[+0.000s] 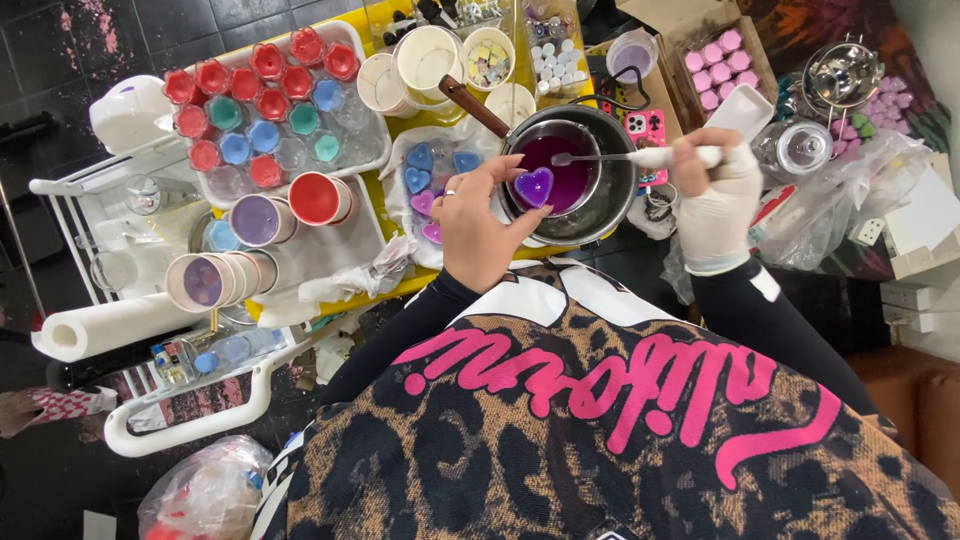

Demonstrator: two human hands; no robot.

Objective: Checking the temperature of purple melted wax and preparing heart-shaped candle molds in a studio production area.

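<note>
Dark square floor tiles [210, 20], flecked with pink, run under a yellow-topped bench [395, 288]. A white wire trolley [120, 190] stands off the bench's left edge. Off its right edge, a brown seat [925, 410] sits low. Light is bright and even.

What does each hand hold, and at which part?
Left hand: purple heart mould, at its edge. Gloved right hand: spoon, by its handle end.

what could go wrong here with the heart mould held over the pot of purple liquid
The left hand pinches the small purple heart-shaped mould at its edge over the metal pot of purple liquid; it could tip or drop in. The gloved right hand holds a white-handled spoon; drips may hit the bare fingers.
</note>
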